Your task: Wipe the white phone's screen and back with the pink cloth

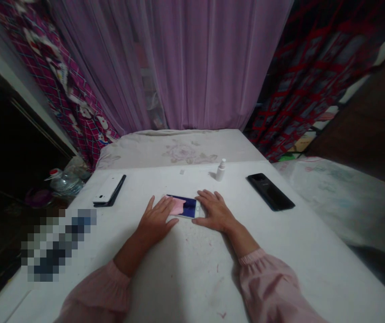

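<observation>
A phone lies mid-table, between both hands. The left hand lays spread fingers on a pink cloth over its left end; the right hand widely brackets the right, grip uncertain. Light, even pressure seems best.
</observation>
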Available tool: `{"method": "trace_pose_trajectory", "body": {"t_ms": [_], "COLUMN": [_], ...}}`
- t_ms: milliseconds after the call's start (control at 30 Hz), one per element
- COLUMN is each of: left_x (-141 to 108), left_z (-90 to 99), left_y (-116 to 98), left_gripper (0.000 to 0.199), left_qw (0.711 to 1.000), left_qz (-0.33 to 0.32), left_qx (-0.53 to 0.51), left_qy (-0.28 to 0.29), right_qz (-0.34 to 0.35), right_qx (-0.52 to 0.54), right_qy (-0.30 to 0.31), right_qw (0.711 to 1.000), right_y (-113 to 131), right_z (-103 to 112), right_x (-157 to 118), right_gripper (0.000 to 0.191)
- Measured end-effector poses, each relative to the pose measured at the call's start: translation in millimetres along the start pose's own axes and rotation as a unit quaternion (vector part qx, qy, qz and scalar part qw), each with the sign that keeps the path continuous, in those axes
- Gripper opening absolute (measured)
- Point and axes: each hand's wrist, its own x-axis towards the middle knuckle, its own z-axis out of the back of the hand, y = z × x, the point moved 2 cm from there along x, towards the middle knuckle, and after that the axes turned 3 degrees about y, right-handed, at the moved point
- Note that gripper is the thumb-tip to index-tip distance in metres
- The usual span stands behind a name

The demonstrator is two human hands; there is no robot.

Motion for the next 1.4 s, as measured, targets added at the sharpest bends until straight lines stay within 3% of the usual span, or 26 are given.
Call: {"method": "trace_pose_trajectory", "body": {"t_ms": [200,367,500,700,900,1033,1167,1300,1400], "left_x": [24.7,0.9,-14.1,6.1,21.1,19.1,18.3,21.8,27.7], "left_z": [-7.4,-8.2,-2.4,-6.7,-13.4,-8.0,3.0,17.7,22.2], "left_y": [-1.2,-7.8,-16.2,-30.0,-14.2,-2.6,0.8,-0.3,2.1], "left_gripper": [0.055,0.055,0.058,0.053,0.049,0.046,0.03,0.03,0.031], "left_qw": [0.999,0.999,1.0,0.998,0.998,0.999,0.998,0.987,0.945], "left_qz": [0.048,0.024,0.018,-0.035,-0.018,-0.006,-0.017,0.001,0.092], "left_qx": [-0.011,-0.004,-0.002,-0.035,-0.049,-0.05,-0.068,-0.158,-0.311], "left_qy": [0.023,-0.02,-0.017,-0.029,-0.026,-0.01,0.0,-0.03,-0.042], "right_qz": [0.004,0.007,0.01,0.01,0.005,0.006,0.006,0.003,0.002], "right_qx": [-0.002,-0.004,-0.002,-0.004,0.0,0.005,0.006,0.001,0.001], "right_qy": [-0.012,-0.009,-0.007,-0.011,-0.006,-0.006,-0.007,-0.01,-0.008], "right_qw": [1.0,1.0,1.0,1.0,1.0,1.0,1.0,1.0,1.0], "right_y": [-1.4,-1.7,-2.5,-3.1,-1.4,-0.5,-0.5,-0.6,0.0], "right_z": [-2.1,-2.5,-3.1,-3.4,-1.4,-0.4,-0.4,-0.9,-0.3], "right_x": [-0.1,0.3,0.5,0.1,0.4,0.3,0.1,0.1,0.3], "right_gripper": [0.081,0.08,0.079,0.079,0.08,0.079,0.078,0.079,0.078]}}
